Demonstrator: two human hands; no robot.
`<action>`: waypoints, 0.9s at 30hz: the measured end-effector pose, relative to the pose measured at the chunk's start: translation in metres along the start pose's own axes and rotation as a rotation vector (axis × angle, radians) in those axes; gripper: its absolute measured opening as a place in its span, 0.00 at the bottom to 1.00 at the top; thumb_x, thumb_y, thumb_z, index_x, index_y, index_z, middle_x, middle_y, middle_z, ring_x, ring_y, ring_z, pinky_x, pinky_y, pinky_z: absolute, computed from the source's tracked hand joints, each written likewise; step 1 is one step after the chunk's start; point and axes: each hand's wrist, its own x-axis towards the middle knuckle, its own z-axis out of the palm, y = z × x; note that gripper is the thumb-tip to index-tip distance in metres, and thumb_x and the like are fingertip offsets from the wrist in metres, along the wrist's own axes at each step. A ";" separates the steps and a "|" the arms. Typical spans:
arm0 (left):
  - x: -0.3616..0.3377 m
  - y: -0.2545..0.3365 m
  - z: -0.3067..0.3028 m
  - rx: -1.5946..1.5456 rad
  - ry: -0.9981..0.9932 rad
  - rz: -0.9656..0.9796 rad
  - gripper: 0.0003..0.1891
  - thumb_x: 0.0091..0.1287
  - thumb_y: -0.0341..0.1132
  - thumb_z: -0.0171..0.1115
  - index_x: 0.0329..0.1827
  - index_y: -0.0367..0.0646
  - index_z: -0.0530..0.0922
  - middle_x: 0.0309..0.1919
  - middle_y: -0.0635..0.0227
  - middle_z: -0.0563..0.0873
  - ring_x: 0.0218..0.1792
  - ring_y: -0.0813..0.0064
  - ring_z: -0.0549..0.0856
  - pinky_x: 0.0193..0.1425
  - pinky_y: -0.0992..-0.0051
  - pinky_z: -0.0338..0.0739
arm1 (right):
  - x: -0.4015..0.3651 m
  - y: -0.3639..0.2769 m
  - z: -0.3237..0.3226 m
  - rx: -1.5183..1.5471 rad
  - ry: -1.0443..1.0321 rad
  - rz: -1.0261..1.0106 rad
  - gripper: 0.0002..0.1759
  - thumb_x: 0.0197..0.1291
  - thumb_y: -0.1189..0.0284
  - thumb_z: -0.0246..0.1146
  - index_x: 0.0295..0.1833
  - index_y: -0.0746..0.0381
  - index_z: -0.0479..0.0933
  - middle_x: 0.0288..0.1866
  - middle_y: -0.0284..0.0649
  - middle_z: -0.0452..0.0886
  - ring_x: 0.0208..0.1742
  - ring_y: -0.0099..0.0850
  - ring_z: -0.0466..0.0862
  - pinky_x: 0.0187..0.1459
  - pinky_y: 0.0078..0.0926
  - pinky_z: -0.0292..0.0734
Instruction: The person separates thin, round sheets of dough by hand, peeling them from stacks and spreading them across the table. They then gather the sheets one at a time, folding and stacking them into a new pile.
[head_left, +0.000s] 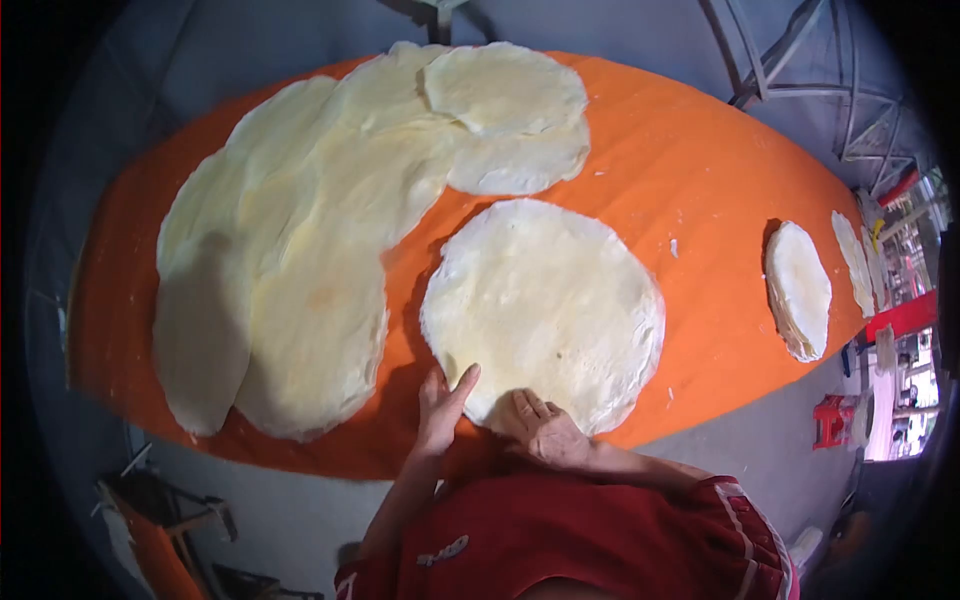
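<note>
A thick stack of round, pale flatbreads [545,310] lies in front of me near the table's front edge. My left hand [440,405] is at the stack's lower left rim, its thumb pointing up over the edge and apart from the fingers. On the near rim of the stack rests my right hand [550,430], palm down with the fingers stretched out over the top sheet. Overlapping flatbread sheets [320,300] are spread to the left of the stack and curve up to the far side, where a smaller round one [507,88] lies on top.
An orange cloth [720,230] covers the table. Another flatbread stack [798,290] lies toward its right end, with more sheets [853,262] beyond. A red stool [832,420] stands on the floor at right. Metal frames [765,75] stand behind the table.
</note>
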 end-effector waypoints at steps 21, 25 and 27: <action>-0.006 0.014 0.028 0.282 0.356 0.072 0.13 0.49 0.32 0.63 0.34 0.32 0.75 0.24 0.64 0.80 0.26 0.79 0.77 0.29 0.77 0.72 | 0.234 0.339 0.082 -0.080 -0.210 0.216 0.12 0.47 0.74 0.50 0.39 0.62 0.71 0.36 0.47 0.75 0.35 0.40 0.76 0.34 0.34 0.70; -0.012 0.008 0.017 1.030 0.562 0.317 0.14 0.52 0.31 0.62 0.38 0.32 0.71 0.31 0.63 0.79 0.30 0.78 0.78 0.34 0.78 0.73 | 0.261 0.359 -0.010 -0.089 0.100 0.033 0.05 0.42 0.79 0.50 0.25 0.65 0.72 0.21 0.49 0.73 0.22 0.43 0.74 0.23 0.35 0.68; -0.016 0.019 0.022 1.355 0.740 0.618 0.15 0.53 0.30 0.60 0.40 0.32 0.70 0.34 0.62 0.79 0.31 0.77 0.79 0.36 0.77 0.74 | 0.256 0.356 -0.055 0.007 0.143 0.025 0.05 0.39 0.81 0.51 0.25 0.66 0.72 0.21 0.48 0.73 0.23 0.47 0.73 0.25 0.36 0.69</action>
